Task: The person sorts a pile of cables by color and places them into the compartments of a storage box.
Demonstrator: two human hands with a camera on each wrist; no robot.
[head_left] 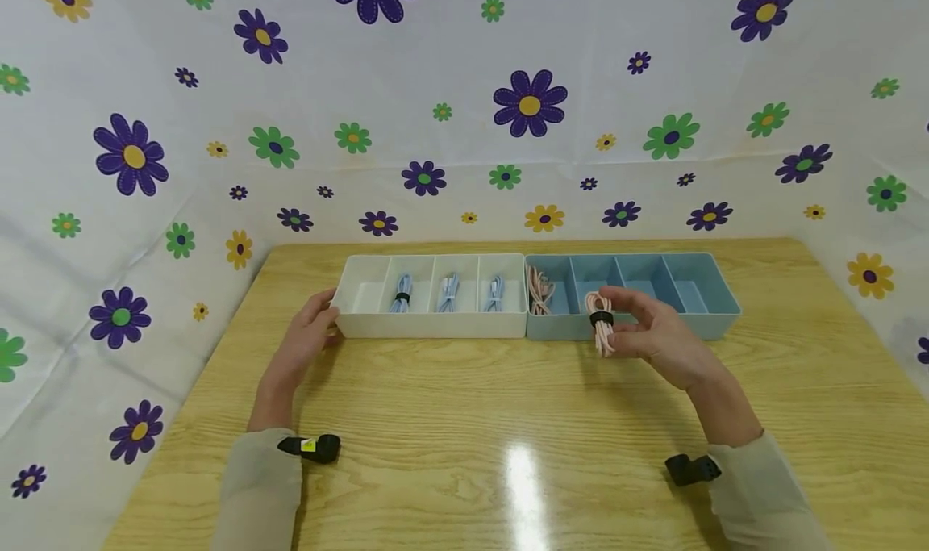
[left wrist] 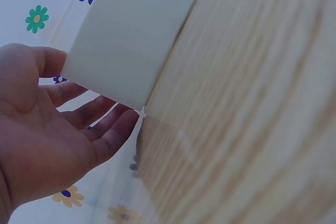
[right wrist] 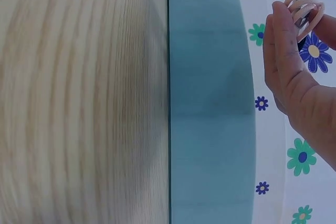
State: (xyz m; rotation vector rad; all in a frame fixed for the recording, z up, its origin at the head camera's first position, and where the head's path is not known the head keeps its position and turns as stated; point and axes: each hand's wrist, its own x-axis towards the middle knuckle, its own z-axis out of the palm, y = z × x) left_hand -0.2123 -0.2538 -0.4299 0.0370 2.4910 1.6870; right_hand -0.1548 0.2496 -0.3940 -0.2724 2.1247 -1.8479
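Observation:
My right hand pinches a pink cable bundle tied with a black strap, held up over the front wall of the blue divided box. The right wrist view shows the loops of the pink cable between thumb and fingers. With straight fingers, my left hand touches the left end of the white divided box; the left wrist view has its fingertips right at the box's end edge. Another pink cable bundle lies in the blue box's leftmost compartment.
Light-blue cable bundles lie in three compartments of the white box, one in each. Both boxes stand end to end near the back of the wooden table. Behind them hangs a flowered cloth, which also covers the sides.

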